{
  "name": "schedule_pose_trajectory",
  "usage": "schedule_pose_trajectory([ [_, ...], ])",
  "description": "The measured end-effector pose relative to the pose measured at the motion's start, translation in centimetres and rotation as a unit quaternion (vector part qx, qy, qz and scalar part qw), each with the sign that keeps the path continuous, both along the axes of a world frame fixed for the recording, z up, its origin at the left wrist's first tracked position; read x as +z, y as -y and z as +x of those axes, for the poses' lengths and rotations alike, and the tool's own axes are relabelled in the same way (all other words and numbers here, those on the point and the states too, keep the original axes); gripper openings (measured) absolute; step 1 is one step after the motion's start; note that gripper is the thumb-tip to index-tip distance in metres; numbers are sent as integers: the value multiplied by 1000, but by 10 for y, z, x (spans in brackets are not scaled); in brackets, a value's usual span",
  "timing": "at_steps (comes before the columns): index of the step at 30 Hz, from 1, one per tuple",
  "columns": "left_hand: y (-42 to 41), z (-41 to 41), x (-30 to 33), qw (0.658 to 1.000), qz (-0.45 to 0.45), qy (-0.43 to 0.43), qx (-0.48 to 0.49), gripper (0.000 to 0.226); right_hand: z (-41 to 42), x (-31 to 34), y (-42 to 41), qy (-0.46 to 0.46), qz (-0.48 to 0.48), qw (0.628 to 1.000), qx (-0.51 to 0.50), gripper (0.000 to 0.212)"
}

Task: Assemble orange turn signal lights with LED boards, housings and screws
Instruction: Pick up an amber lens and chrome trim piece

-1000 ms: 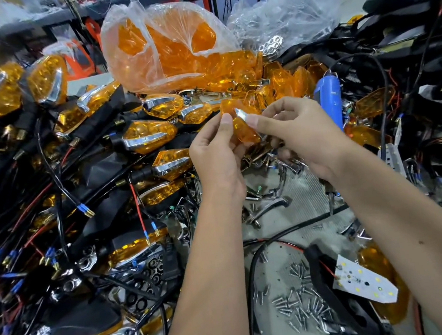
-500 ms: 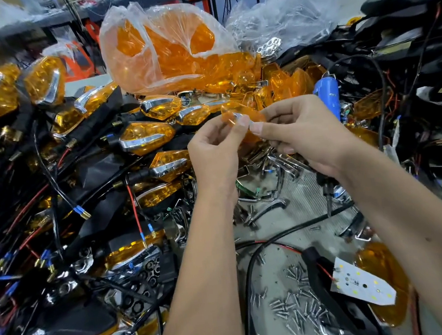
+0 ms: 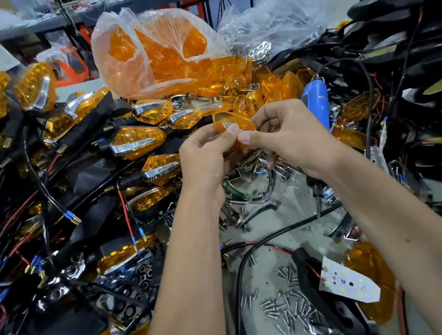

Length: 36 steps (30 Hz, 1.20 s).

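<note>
Both my hands meet at the middle of the view around one orange lens [image 3: 238,125] with a small chrome strip on it. My left hand [image 3: 207,157] pinches its near edge between thumb and fingers. My right hand [image 3: 285,135] grips its right side, thumb tip against the lens. Lower right on the table lies a white LED board [image 3: 349,285] on a black housing [image 3: 326,301], beside another orange lens [image 3: 372,274]. Several loose screws [image 3: 288,305] are scattered in front of it.
A heap of finished orange signal lights [image 3: 137,146] with black wires fills the left. A plastic bag of orange lenses [image 3: 163,55] stands behind. A blue electric screwdriver [image 3: 317,101] lies right of my hands. Chrome trim pieces [image 3: 248,202] lie below them; black housings [image 3: 409,63] pile up right.
My hands have lifted slightly and turned the orange lens, so it now lies flatter across my fingertips, with the chrome strip at my left thumb.
</note>
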<state>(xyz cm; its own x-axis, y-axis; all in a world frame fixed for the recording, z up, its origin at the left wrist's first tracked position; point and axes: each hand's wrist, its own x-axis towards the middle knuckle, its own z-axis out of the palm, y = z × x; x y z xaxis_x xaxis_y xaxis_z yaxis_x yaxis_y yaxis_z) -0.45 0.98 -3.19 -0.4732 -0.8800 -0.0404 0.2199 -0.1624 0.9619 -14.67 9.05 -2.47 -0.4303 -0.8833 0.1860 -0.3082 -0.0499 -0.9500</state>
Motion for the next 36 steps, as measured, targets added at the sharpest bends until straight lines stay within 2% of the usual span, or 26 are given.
schedule_pose_trajectory([
  [2, 3, 7, 1, 998, -15, -2, -60, 3, -8, 6, -8, 37, 11, 998, 58, 35],
  [5, 4, 12, 4, 993, -58, -9, -102, 4, -16, 19, -20, 55, 32, 989, 134, 35],
  [9, -1, 10, 6, 987, -93, -19, -130, 13, -17, 30, -25, -17, 59, 985, 160, 22],
  [12, -4, 7, 7, 988, -119, 10, -96, 38, -20, 39, -30, -85, 121, 968, 202, 14],
  [15, -2, 8, 8, 993, -103, 18, -63, 58, -19, 46, -37, -196, 242, 919, 241, 24],
  [17, -3, 8, 8, 987, -138, 46, -75, 55, -17, 52, -39, -258, 345, 869, 244, 30],
  [20, -13, 2, 4, 937, -281, 164, -129, 43, -4, 58, -37, -387, 443, 785, 193, 36],
  [22, -18, -5, 1, 909, -316, 227, -149, 53, 14, 54, -31, -465, 437, 754, 156, 37],
  [26, -14, -7, -2, 912, -311, 254, -78, 70, 40, 38, -22, -510, 393, 756, 121, 55],
  [29, -12, -7, -1, 925, -287, 242, -61, 67, 35, 35, -23, -470, 385, 784, 127, 46],
  [32, -16, -13, 1, 922, -308, 227, -63, 66, 27, 33, -30, -420, 372, 812, 162, 43],
  [36, -21, -23, 8, 925, -335, 173, -45, 62, 22, 36, -49, -398, 304, 855, 135, 49],
])
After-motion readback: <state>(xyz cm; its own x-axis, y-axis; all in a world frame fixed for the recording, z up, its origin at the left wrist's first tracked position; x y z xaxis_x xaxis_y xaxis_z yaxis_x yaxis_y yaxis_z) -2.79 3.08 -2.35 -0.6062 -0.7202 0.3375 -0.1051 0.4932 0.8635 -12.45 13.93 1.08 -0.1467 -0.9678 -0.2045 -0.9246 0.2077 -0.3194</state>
